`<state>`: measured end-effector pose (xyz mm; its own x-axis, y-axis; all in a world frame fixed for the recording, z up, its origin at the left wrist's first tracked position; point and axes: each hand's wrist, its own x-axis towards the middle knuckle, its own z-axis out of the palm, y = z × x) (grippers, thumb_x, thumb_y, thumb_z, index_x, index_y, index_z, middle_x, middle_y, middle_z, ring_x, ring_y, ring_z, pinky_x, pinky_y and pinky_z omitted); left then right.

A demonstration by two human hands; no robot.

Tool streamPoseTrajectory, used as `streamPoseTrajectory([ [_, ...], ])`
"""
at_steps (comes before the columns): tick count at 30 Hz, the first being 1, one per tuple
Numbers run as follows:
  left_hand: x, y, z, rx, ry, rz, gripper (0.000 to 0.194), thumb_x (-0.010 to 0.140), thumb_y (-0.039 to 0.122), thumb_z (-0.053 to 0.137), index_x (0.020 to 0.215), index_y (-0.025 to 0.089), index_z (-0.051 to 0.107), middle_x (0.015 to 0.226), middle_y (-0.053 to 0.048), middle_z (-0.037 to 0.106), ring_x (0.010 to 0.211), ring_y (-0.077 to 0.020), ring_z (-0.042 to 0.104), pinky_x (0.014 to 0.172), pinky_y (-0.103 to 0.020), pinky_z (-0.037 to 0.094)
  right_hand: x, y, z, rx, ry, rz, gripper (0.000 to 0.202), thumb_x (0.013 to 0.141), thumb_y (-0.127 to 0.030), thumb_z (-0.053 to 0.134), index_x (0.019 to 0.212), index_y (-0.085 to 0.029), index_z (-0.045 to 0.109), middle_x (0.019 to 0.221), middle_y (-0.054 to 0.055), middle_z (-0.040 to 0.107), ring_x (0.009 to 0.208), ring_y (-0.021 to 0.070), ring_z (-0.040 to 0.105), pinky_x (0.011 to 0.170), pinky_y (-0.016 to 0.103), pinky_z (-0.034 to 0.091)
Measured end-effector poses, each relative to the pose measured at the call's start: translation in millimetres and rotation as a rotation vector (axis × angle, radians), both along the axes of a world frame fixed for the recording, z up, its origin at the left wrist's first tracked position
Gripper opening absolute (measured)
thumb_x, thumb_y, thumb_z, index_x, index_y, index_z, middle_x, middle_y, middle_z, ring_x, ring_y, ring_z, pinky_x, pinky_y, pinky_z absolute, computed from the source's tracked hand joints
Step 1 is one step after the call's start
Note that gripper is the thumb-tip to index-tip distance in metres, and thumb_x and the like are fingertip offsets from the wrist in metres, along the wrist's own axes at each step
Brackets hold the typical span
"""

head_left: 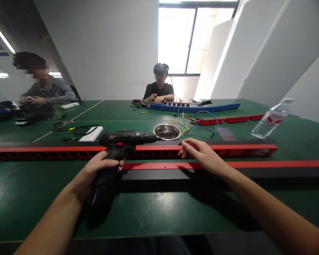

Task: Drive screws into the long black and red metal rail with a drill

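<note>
My left hand (pixel 102 164) is wrapped around the grip of a black cordless drill (pixel 119 140), whose chuck and bit point right. Just beyond the bit's tip, my right hand (pixel 199 152) hovers above a red and black rail, its fingers curled together in a pinch. Whatever may be between those fingertips is too small to make out. Two long red and black rails lie side by side under the hands: a farther rail (pixel 154 150) and a nearer rail (pixel 159 173). Behind the drill's tip stands a metal bowl (pixel 167 127) of small dark screws.
A tilted-looking water bottle (pixel 272 120) stands at the right. Coloured wires (pixel 202 115), red strips (pixel 231 119) and a white power bank (pixel 91 134) lie on the green table (pixel 154 216). Across it, a person (pixel 159 88) works at a blue rail (pixel 194 108); another person (pixel 46 90) sits left.
</note>
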<state>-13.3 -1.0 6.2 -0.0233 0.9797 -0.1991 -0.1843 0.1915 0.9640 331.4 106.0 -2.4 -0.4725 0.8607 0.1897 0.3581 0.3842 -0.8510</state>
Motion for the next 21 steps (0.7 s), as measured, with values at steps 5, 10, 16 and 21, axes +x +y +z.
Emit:
streamPoseTrajectory([
  [5, -2.9, 6.2, -7.6, 0.012, -0.006, 0.017, 0.030, 0.068, 0.024, 0.082, 0.093, 0.012, 0.073, 0.084, -0.006, 0.069, 0.072, -0.0170, 0.062, 0.065, -0.023, 0.052, -23.1, 27.8, 1.4, -0.002, 0.113, -0.118, 0.040, 0.097, -0.056, 0.056, 0.097, -0.017, 0.063, 0.082, 0.007, 0.072, 0.066, 0.0157, 0.064, 0.062, 0.028, 0.049],
  [10, -2.5, 6.5, -8.2, 0.003, -0.004, 0.061, 0.033, 0.062, 0.025, 0.085, 0.091, 0.013, 0.075, 0.081, -0.007, 0.069, 0.070, -0.0175, 0.061, 0.063, -0.023, 0.052, -33.3, 33.7, 1.1, 0.039, 0.081, -0.063, 0.043, 0.094, -0.057, 0.058, 0.078, -0.017, 0.062, 0.071, 0.004, 0.067, 0.061, 0.0146, 0.060, 0.058, 0.027, 0.046],
  [16, 2.0, -4.9, 3.7, 0.038, 0.094, 0.005, 0.023, 0.075, 0.024, 0.079, 0.094, 0.015, 0.071, 0.084, -0.005, 0.070, 0.076, -0.0171, 0.063, 0.067, -0.022, 0.052, -33.1, 29.7, -5.8, 0.040, 0.082, -0.066, 0.044, 0.093, -0.058, 0.059, 0.079, -0.017, 0.063, 0.071, 0.003, 0.066, 0.063, 0.0151, 0.057, 0.059, 0.028, 0.044],
  [21, -16.8, -4.4, 23.9, 0.087, 0.357, 0.081, 0.038, 0.066, 0.026, 0.089, 0.096, 0.013, 0.070, 0.077, -0.005, 0.074, 0.066, -0.0190, 0.067, 0.059, -0.023, 0.055, -30.5, 16.8, -5.4, 0.186, 0.003, -0.057, 0.038, 0.097, -0.049, 0.057, 0.085, -0.016, 0.071, 0.081, 0.006, 0.072, 0.074, 0.0182, 0.063, 0.069, 0.031, 0.046],
])
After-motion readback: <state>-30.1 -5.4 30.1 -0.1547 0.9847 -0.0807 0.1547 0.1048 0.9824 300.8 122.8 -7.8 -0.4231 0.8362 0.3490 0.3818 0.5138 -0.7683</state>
